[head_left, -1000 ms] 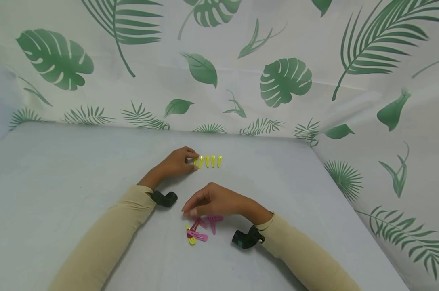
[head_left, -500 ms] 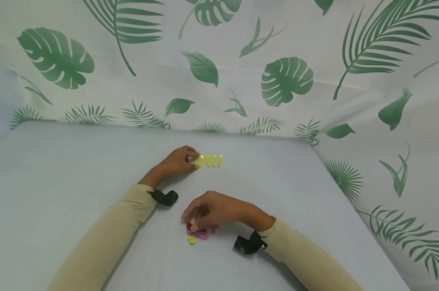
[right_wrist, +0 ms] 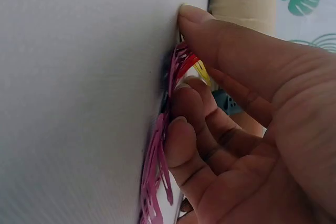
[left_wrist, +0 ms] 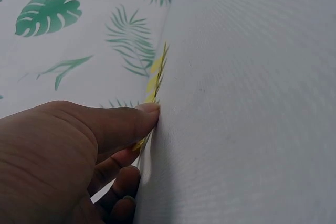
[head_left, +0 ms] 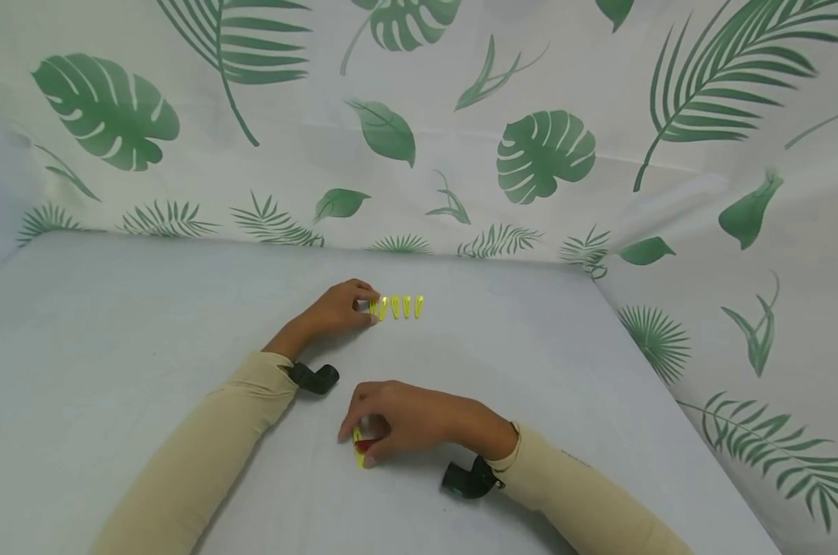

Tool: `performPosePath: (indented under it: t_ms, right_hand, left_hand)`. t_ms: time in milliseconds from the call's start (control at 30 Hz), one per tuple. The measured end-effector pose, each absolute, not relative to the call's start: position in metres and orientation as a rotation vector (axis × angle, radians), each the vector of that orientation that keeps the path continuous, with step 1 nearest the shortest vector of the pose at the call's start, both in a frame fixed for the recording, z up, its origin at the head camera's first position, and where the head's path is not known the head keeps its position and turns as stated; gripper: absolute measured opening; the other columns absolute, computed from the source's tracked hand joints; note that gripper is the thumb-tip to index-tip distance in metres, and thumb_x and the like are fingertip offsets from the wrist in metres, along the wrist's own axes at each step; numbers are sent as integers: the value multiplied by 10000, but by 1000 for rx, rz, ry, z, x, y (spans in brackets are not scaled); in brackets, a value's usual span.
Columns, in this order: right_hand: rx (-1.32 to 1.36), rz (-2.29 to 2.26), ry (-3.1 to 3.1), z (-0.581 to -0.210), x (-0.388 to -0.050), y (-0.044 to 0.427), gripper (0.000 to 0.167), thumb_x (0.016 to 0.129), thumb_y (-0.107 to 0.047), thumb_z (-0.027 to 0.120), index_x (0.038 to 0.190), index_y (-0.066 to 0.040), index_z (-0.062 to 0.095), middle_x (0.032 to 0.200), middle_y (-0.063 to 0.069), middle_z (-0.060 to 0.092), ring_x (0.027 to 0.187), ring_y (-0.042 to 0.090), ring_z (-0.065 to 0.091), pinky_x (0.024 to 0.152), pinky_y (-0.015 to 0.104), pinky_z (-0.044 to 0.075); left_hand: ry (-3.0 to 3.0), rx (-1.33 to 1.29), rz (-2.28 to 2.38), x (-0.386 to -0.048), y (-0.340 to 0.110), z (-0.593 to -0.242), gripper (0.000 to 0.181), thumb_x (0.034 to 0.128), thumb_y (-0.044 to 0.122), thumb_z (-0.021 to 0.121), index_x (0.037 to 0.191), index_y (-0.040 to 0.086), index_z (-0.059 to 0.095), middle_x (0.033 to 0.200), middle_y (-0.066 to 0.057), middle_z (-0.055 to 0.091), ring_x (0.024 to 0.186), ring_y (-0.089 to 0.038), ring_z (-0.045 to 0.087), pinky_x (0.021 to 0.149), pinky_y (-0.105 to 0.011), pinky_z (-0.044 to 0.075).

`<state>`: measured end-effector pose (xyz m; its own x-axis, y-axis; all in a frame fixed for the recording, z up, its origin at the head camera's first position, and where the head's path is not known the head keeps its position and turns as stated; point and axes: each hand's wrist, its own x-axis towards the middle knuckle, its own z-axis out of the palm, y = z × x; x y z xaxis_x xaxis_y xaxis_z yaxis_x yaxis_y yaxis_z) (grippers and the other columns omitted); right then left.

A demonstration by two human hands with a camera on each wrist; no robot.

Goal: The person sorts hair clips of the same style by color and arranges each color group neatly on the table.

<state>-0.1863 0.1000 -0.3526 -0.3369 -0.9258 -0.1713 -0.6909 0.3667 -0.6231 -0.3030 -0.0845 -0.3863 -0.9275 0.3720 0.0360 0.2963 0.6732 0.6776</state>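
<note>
On the table [head_left: 564, 347], far from the body, there is a row [head_left: 395, 307] of five yellow clips, placed side by side, upright to the person's view, with small gaps between them; this spacing probably lets each clip be touched without disturbing its neighbour. The left hand [head_left: 335, 311] is at the left end of this row, its thumb and a finger pinching the end clip [head_left: 373, 308] at its two ends, I think because such a thin, light clip would easily turn if it were held on one side only. The other left fingers are bent below, seen in the left wrist view, where the row shows only by its edge. Nearer to the body, the right hand [head_left: 405, 416] is arched over the loose clips, its thumb and forefinger apart, with a yellow clip [head_left: 360, 459] and a red clip [head_left: 365, 445] showing in the gap. Whether they pinch something, I cannot tell. The right wrist view shows pink clips [right_wrist: 154, 156] beside the bent fingers, tangled and partly raised, it seems because they lean on each other. The arch perhaps lets the fingertips come low among flat things.
</note>
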Motion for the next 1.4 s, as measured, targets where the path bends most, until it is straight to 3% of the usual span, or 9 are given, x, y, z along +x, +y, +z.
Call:
performPosePath:
  t_ms: [200,467,800,1033,1133,1267,1400]
  right_hand:
    - [-1415,-647,2114,-354,-184,100,191,840,-132,777,1023,-114,724,882,-108,553,770,-10,518,710,154,451]
    - [-1329,-694,2130,-354,-183,98,98,872,-70,733,932,-134,691,890,-130,624,832,-48,579,755,149,476]
    - [-1360,-718,2142,-352,-182,97,219,901,44,630,1028,-106,726,922,-121,621,805,-16,528,739,164,468]
    - [-1298,-847,2067,-355,-184,97,194,901,72,628,995,-70,722,912,-79,632,521,37,557,700,197,509]
    - [-1292,-856,2090,-356,-185,97,151,901,28,659,979,-83,725,902,-102,647,605,16,576,712,196,506]
    - [-1360,-836,2168,-356,-186,97,125,902,-32,682,993,-93,744,923,-115,672,834,-25,571,785,182,478]
    - [-1442,-876,2222,-358,-190,99,187,905,-4,661,1046,-79,759,958,-74,697,907,7,561,806,203,458]
  left_hand:
    - [2776,553,1102,-304,-84,-389,475,899,156,698,1339,23,581,1354,-132,505,1116,-277,531,935,-400,438]
    - [2780,582,1114,-303,-85,-388,472,898,145,696,1335,8,580,1351,-142,505,1112,-279,533,929,-398,441]
    - [2796,582,1083,-300,-84,-384,485,899,146,695,1345,6,567,1360,-150,499,1114,-279,535,922,-396,443]
    - [2806,604,1067,-301,-85,-385,484,898,148,694,1344,7,570,1356,-151,506,1113,-275,537,921,-397,442]
    - [2810,613,1066,-301,-85,-385,482,897,150,695,1341,6,572,1349,-151,510,1100,-275,537,913,-398,442]
    - [2810,608,1068,-301,-86,-385,480,897,152,699,1338,9,577,1347,-145,513,1073,-270,540,896,-393,445]
    - [2804,606,1071,-300,-85,-384,481,896,156,701,1337,8,578,1350,-146,510,1081,-271,541,900,-392,447]
